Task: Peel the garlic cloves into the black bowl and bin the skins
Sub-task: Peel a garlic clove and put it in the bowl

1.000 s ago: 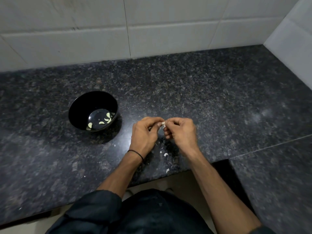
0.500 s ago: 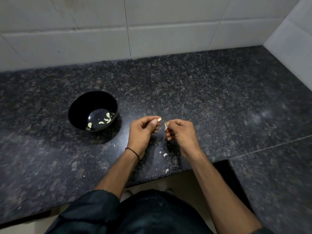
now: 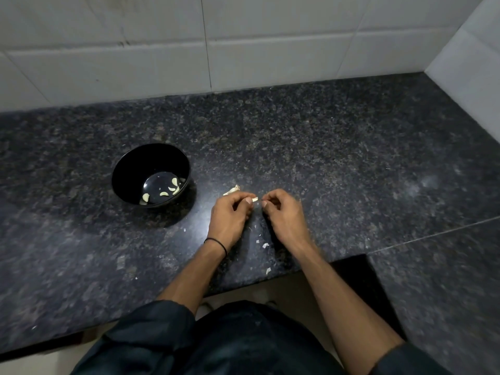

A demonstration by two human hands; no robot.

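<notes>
A black bowl (image 3: 127, 169) stands on the dark granite counter at the left, with several peeled garlic cloves (image 3: 161, 193) in its bottom. My left hand (image 3: 230, 217) pinches a small garlic clove (image 3: 254, 199) at its fingertips, just right of the bowl. My right hand (image 3: 284, 215) is a short gap to the right, thumb and finger pinched together; what it pinches is too small to tell. A pale piece of garlic skin (image 3: 232, 190) lies on the counter just beyond my left hand. Small skin flakes (image 3: 265, 245) lie between my wrists.
The counter (image 3: 338, 163) ends at a white tiled wall (image 3: 243, 50) behind and on the right. Its front edge runs just below my wrists, with a step in it at the right. One more flake (image 3: 268, 270) sits near that edge.
My hands have come apart: they worked together on the clove, now a gap lies between them. A strip of skin now lies on the counter beyond my left hand.
</notes>
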